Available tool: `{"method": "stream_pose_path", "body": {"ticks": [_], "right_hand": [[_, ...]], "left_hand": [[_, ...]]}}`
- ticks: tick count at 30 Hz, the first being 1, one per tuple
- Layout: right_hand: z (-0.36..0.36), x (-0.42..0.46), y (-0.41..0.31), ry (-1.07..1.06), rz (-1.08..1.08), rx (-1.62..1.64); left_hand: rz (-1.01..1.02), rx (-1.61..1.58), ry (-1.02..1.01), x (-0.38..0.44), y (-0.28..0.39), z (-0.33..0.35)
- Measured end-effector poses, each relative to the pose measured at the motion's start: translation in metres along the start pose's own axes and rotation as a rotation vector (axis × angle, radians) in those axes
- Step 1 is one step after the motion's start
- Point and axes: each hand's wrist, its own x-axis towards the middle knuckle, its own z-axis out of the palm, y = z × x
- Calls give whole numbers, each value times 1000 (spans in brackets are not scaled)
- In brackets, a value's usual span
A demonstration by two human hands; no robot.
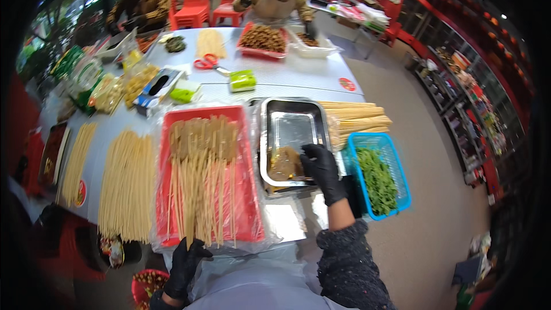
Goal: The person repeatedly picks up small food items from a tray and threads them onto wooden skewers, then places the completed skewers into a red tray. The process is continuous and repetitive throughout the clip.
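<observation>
Both hands wear black gloves. My left hand (186, 262) grips the lower ends of bamboo skewers (189, 211) at the near edge of a red tray (254, 224). Rows of skewers threaded with flat brown food slices (204, 137) lie in that tray, over a clear plastic liner. My right hand (322, 172) reaches over the right side of a stainless steel tray (295, 116), fingers curled. Beside its fingertips, brown slices in liquid (284, 164) sit at the tray's near end. Whether the fingers pinch anything is hidden.
Loose skewers (127, 185) lie left, more (361, 116) behind a blue basket of green leaves (376, 181). Red scissors (208, 62), a green packet (242, 81) and a glove box (159, 86) stand farther back. Two people (277, 0) work across the table beside filled trays (262, 41).
</observation>
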Motion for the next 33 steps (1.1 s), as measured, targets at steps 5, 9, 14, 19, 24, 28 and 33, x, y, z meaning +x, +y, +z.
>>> {"method": "stream_pose_path", "body": {"ticks": [5,9,14,19,24,28,33], "right_hand": [[29,15,-38,-69,-46,-494],[28,12,-17,31,-94,-477],[23,15,-16,-34,-51,-69],[22,16,-33,-140,57,141],[0,6,-25,-268,226,644],[-3,6,-44,-174,158,694],[-6,6,-39,-55,160,669]], "left_hand": [[-109,48,-70,-9,13,-23],[-187,-360,-85,-2,15,-9],[-89,-147,-284,20,45,39],[-13,-99,-230,38,38,61],[-91,-38,-253,54,43,69],[-79,58,-222,59,39,69],[-61,118,-227,55,43,79]]}}
